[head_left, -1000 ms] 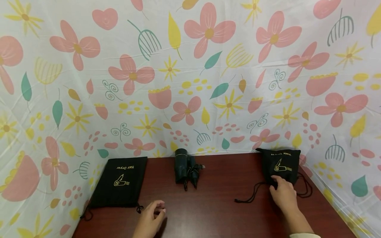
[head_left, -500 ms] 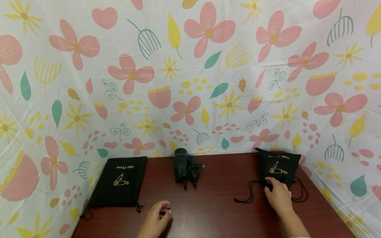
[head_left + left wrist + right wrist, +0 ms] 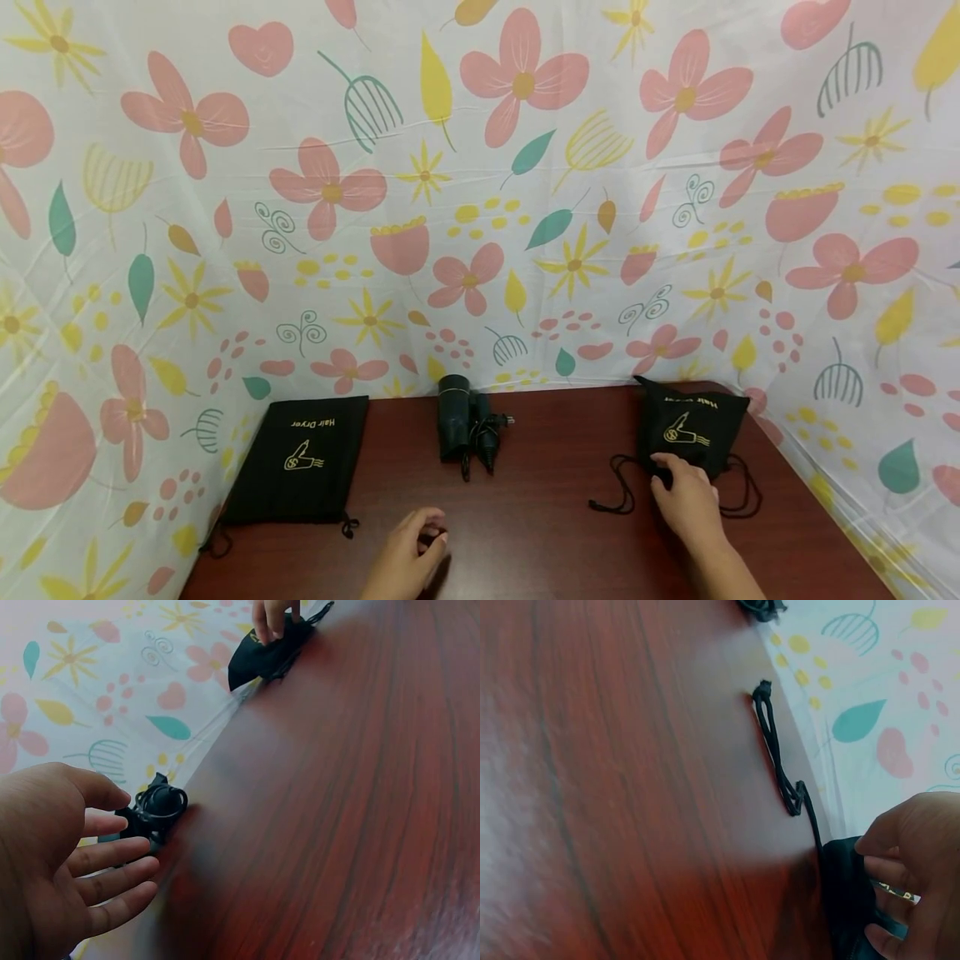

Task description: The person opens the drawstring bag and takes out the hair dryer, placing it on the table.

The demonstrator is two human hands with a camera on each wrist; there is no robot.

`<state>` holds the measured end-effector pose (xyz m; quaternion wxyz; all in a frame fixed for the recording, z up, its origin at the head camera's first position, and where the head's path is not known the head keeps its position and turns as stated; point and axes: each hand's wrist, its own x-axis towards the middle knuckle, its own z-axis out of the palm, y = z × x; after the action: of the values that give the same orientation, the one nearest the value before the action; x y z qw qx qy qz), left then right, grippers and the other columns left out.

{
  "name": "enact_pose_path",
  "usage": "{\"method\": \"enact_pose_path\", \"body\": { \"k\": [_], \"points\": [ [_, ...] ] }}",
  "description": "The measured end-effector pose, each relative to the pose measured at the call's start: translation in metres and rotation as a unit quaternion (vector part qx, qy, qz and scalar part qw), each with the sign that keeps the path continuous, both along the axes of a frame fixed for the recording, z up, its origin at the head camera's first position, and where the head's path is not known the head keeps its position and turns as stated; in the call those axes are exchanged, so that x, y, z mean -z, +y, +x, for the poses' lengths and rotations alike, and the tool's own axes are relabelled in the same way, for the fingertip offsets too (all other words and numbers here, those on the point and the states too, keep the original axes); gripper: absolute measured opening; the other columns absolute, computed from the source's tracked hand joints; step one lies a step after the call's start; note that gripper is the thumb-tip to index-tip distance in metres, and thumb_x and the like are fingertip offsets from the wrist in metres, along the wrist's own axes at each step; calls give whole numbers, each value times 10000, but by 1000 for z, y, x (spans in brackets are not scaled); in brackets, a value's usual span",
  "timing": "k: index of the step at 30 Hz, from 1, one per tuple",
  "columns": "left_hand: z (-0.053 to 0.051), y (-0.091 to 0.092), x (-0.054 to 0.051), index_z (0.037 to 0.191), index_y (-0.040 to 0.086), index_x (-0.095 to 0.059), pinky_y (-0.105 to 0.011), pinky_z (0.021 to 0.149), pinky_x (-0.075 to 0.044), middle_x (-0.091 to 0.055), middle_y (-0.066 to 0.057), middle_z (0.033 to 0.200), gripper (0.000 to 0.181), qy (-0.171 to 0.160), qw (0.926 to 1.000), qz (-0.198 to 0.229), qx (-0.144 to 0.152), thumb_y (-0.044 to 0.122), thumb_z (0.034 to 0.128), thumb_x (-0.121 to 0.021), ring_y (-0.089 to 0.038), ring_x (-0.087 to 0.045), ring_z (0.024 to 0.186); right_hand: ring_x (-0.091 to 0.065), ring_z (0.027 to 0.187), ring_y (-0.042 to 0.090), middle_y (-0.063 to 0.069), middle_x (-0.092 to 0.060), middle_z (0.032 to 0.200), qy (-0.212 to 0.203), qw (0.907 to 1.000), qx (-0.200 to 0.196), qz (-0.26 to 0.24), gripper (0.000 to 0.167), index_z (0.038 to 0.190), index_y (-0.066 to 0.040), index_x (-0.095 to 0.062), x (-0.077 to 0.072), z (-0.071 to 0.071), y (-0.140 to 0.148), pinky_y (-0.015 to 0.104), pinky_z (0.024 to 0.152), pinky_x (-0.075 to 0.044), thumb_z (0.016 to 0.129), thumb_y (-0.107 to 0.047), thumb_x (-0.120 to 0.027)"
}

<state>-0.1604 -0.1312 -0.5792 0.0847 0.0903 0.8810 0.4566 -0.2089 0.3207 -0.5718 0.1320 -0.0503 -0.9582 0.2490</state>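
At the right of the head view my right hand (image 3: 692,507) grips the near edge of a black drawstring pouch (image 3: 652,417) printed "Hair Dryer". In the right wrist view the fingers curl on the pouch's dark cloth (image 3: 844,889), and its looped cord (image 3: 772,746) trails over the table. My left hand (image 3: 411,552) holds nothing, its fingers loosely bent above the table near the front. A black hair dryer (image 3: 453,425) with its cord bundled lies beyond that hand at the back. The left wrist view shows the left palm (image 3: 45,870) in front of the dryer (image 3: 161,806).
Flat at the left lies a second black drawstring bag (image 3: 322,479) with the same print. The dark red wooden table (image 3: 555,517) meets a white cloth (image 3: 510,217) with flower patterns, which hangs at the back and both sides.
My right hand has shifted left, and the pouch has come left with it and tilted slightly. My left hand has moved to the right. The dryer and the left bag stay in place.
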Motion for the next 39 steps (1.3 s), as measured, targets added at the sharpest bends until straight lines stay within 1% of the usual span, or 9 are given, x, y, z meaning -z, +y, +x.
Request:
{"method": "enact_pose_path", "body": {
  "k": [5,11,15,19,24,30,34,39],
  "points": [
    [0,9,-1,1284,130,-617,-237,731,-532,-647,4,1181,341,73,9999,49,99,288,984,-654,-140,-628,1006,-521,1193,481,276,-631,1301,14,10000,-12,-80,348,1285,-82,-632,0,4,-10,643,838,-383,942,-136,-626],
    [-1,22,-6,1314,155,-605,-238,738,-529,-637,-3,1216,368,47,9999,65,124,298,979,-658,-147,-620,1030,-532,1185,473,269,-646,1285,99,9998,-22,-150,342,1267,-83,-646,2,7,-20,635,828,-386,928,-126,-638],
    [-4,29,-10,1344,158,-589,-260,764,-536,-629,-31,1240,402,59,9997,140,181,290,972,-665,-179,-618,1067,-538,1189,461,255,-658,1279,71,9998,-46,-164,336,1263,-92,-649,4,7,-25,638,847,-389,929,-130,-637],
    [-6,34,-11,1367,156,-573,-265,794,-542,-619,-46,1245,434,162,9995,144,250,288,966,-674,-214,-607,1115,-542,1195,452,228,-674,1268,11,9997,-87,-231,331,1257,-92,-657,5,8,-31,643,871,-390,927,-120,-645],
    [-7,40,-10,1386,161,-557,-255,814,-547,-609,-53,1263,460,322,9990,124,291,284,961,-681,-234,-601,1139,-551,1199,427,192,-690,1257,20,9994,-133,-321,318,1243,-100,-668,4,11,-39,634,888,-393,925,-105,-657],
    [-7,44,-7,1408,167,-545,-260,831,-554,-611,-56,1267,487,570,9979,80,310,271,954,-686,-236,-606,1133,-577,1182,406,162,-710,1231,166,9990,-189,-356,299,1208,-115,-686,3,14,-51,638,905,-399,909,-95,-678],
    [-7,46,-5,1418,172,-540,-269,836,-556,-606,-55,1280,507,598,9977,76,301,272,946,-695,-237,-605,1142,-586,1180,396,141,-720,1216,202,9988,-253,-379,287,1192,-121,-693,3,15,-58,640,929,-408,907,-95,-682],
    [-9,49,-5,1425,182,-534,-265,833,-558,-603,-51,1292,511,574,9978,59,327,278,949,-694,-237,-608,1153,-597,1161,384,117,-727,1195,147,9985,-366,-379,274,1185,-119,-699,1,17,-67,613,953,-451,912,-96,-683]
  ]
}}
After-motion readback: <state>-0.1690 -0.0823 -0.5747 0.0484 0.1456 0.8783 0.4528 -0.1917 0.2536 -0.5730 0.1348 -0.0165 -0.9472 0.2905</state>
